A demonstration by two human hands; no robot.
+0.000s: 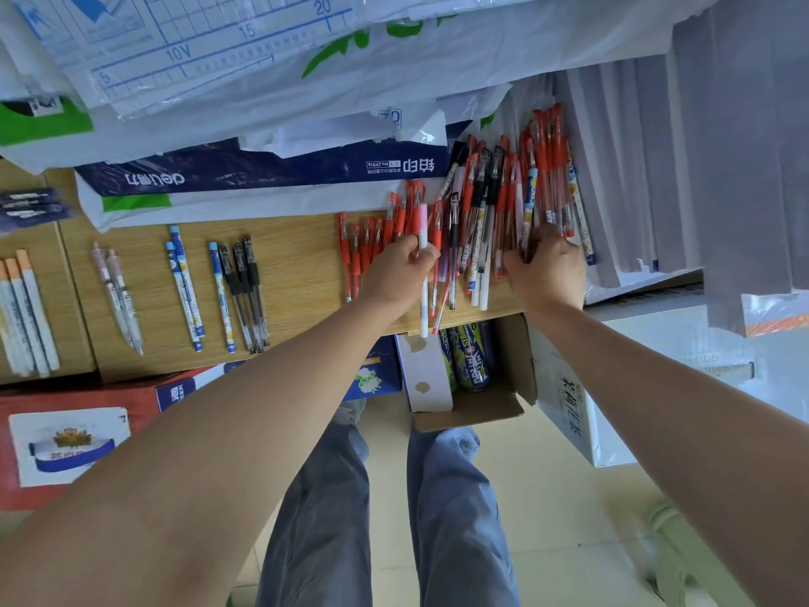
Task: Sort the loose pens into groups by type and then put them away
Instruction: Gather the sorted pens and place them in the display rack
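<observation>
A mixed pile of loose pens (490,203), mostly red with some black and patterned ones, lies on the wooden desk (297,238) at the right. My left hand (400,273) pinches a white pen with a pink cap (423,238), held upright over the pile's left side. My right hand (547,269) grips a bundle of red pens (552,177) at the pile's right side. Sorted rows lie to the left: black pens (245,291), blue-capped patterned pens (186,286), pink mechanical pens (117,295) and orange-capped white pens (26,313). Several red pens (357,251) lie side by side just left of my left hand.
Packs of printer paper and plastic-wrapped sheets (262,168) crowd the back of the desk. Stacked grey folders (656,168) stand at the right. Below the desk edge an open cardboard box (473,409), a red carton (65,440) and a white carton (569,409) sit on the floor.
</observation>
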